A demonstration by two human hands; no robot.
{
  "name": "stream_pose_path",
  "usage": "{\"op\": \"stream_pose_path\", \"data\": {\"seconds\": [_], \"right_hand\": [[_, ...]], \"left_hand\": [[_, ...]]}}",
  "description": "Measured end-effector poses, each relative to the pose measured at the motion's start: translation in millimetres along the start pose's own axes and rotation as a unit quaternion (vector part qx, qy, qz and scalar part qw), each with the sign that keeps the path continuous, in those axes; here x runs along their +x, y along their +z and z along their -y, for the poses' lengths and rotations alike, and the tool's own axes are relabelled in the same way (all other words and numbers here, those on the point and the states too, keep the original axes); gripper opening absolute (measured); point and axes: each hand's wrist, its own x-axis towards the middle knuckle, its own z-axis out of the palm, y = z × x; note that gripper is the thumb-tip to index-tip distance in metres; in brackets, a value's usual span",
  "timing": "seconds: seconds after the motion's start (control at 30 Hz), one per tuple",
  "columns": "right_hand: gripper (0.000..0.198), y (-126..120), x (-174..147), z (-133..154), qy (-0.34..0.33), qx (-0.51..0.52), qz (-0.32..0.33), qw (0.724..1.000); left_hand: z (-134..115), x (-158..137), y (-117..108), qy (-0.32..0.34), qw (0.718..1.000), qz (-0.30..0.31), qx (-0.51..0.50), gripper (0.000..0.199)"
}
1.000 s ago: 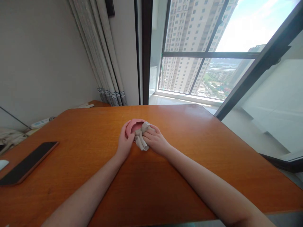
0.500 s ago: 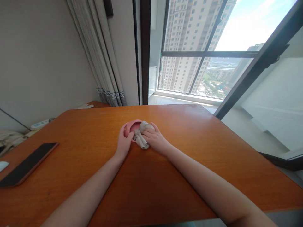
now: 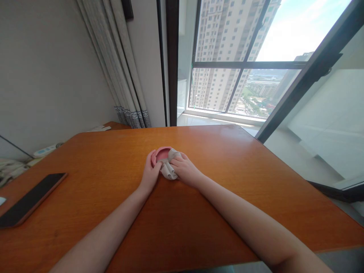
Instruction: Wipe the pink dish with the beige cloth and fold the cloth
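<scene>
Left hand [image 3: 149,174] holds one pink object [image 3: 163,153], right hand [image 3: 186,170] one cloth [image 3: 168,171].

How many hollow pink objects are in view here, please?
1: the hollow pink object, between the left grip and the right grip, partly covered by the pale cloth.
</scene>
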Motion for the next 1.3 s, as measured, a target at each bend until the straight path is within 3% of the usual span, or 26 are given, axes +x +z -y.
{"op": "stream_pose_path", "data": {"seconds": [0.13,0.33,0.43,0.53,0.63,0.77,0.87,1.0,1.1,1.3], "right_hand": [[0.016,-4,0,3,0.007,-0.012,-0.012,1.0],[0.013,1,0,12,0.031,-0.046,0.001,0.998],[0.017,1,0,14,0.036,-0.053,-0.034,0.997],[0.019,1,1,16,0.037,-0.047,-0.048,0.997],[0.015,0,2,14,0.024,-0.03,-0.041,0.998],[0.013,-1,1,7,0.007,-0.015,-0.033,0.999],[0.014,-1,0,6,0.036,-0.026,-0.029,0.999],[0.013,2,0,11,0.047,-0.043,-0.012,0.998],[0.01,5,1,13,0.068,-0.039,-0.015,0.997],[0.008,5,2,6,0.034,-0.02,0.006,0.999]], "left_hand": [[-10,3,-7,0.049,0.998,0.023,0.032,0.051],[-1,-5,1,-0.002,1.0,0.0,-0.016,0.061],[-1,-10,6,0.021,0.999,0.012,-0.042,0.067],[-2,-10,6,0.037,0.998,0.02,-0.04,0.059],[-2,-5,0,0.044,0.999,0.015,-0.01,0.052],[-7,2,-10,0.111,0.989,0.039,0.087,0.06],[-12,2,-12,0.147,0.98,0.058,0.12,0.065],[-11,-6,-2,0.105,0.994,0.017,0.035,0.068],[-7,-13,7,0.07,0.997,0.029,-0.024,0.071],[-3,-8,2,0.076,0.996,0.028,0.025,0.056]]}}
